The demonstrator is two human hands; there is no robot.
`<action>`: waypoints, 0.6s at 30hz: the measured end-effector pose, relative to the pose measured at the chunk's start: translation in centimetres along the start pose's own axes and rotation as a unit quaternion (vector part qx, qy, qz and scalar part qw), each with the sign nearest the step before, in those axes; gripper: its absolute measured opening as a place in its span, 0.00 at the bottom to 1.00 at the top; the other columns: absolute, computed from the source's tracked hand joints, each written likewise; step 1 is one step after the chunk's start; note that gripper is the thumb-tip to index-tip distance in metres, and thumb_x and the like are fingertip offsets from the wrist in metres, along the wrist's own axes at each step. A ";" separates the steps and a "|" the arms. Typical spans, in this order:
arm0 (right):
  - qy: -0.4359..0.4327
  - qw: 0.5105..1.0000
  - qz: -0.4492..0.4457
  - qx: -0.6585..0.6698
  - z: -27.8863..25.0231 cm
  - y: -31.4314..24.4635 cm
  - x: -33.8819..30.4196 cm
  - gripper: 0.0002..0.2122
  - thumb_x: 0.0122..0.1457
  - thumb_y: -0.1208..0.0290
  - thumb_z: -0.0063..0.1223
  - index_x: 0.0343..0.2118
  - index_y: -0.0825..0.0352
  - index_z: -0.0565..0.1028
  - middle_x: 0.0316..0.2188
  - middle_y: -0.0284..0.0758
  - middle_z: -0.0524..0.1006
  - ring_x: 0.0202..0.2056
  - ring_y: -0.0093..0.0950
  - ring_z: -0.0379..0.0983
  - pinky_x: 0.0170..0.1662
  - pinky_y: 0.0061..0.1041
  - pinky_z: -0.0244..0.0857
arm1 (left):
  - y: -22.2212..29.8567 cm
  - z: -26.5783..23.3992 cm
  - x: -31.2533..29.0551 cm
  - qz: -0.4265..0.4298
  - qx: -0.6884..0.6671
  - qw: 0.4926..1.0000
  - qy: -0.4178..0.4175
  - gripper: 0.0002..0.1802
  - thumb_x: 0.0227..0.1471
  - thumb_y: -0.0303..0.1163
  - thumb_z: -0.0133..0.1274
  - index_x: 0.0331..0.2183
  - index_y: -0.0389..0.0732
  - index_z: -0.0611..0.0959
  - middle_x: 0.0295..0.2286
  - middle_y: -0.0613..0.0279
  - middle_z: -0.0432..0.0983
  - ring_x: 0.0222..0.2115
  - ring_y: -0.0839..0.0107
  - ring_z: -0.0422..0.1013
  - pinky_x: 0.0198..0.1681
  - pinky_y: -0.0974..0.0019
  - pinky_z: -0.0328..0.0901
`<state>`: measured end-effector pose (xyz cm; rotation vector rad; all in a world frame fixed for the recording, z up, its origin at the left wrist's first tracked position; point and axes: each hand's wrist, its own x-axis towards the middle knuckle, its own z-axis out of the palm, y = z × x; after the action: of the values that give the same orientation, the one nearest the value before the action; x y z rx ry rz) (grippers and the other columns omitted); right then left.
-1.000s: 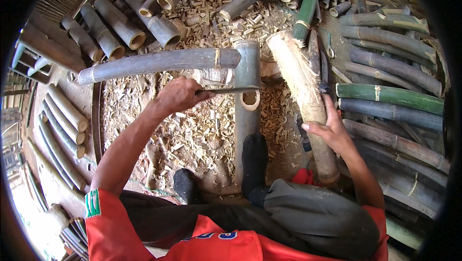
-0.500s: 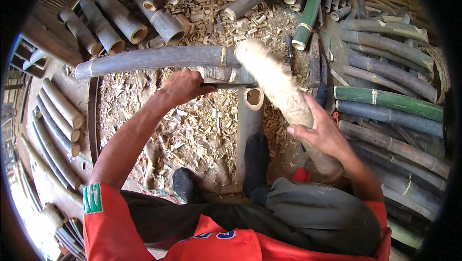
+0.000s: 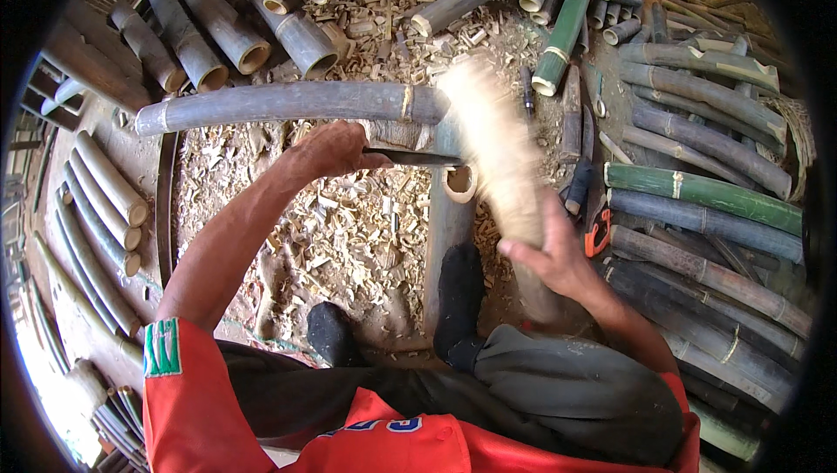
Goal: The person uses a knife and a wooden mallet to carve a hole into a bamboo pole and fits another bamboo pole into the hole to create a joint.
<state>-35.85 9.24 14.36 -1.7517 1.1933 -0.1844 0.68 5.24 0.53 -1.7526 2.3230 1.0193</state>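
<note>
Head view: wood chips (image 3: 349,251) are spread over the ground, and across their far edge a long grey bamboo culm (image 3: 279,107) is laid left to right, its right end met by a second bamboo culm (image 3: 451,229). This second culm is pointed lengthwise away from the body, its near part partly covered by a dark-socked foot (image 3: 460,290). To its right a pale wooden club (image 3: 495,146) is held aslant, its long axis leaned away and leftward from the grip; the frayed striking end is blurred and is seen in front of the culm's right side. The club's lower shaft is wrapped by the right hand (image 3: 560,251), the thumb laid over the wood.

By the left hand (image 3: 336,150), closed around its grip end, a narrow dark blade (image 3: 418,158) is held. Its length is pointed rightward from the fist, roughly square across the second culm. By its far end the edge of an oval hole (image 3: 459,182) in that culm is reached, on the side away from the body. That end is overlooked more closely by the club than by the left fist; whether blade and club are touching cannot be told through the blur.
</note>
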 end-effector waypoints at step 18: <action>-0.015 0.997 0.042 0.065 -3.4 2.5 1.7 0.35 0.43 0.72 0.68 0.58 0.71 0.68 0.46 0.42 0.78 0.42 0.33 0.78 0.49 0.33 0.72 | 3.8 4.3 -7.6 -0.030 0.078 0.993 0.087 0.14 0.55 0.39 0.62 0.40 0.42 0.82 0.30 0.53 0.79 0.25 0.59 0.78 0.28 0.52 0.74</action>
<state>-38.55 5.68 13.51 -1.5822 1.2044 -0.1804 -1.39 14.42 2.18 -1.9036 2.3586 0.6794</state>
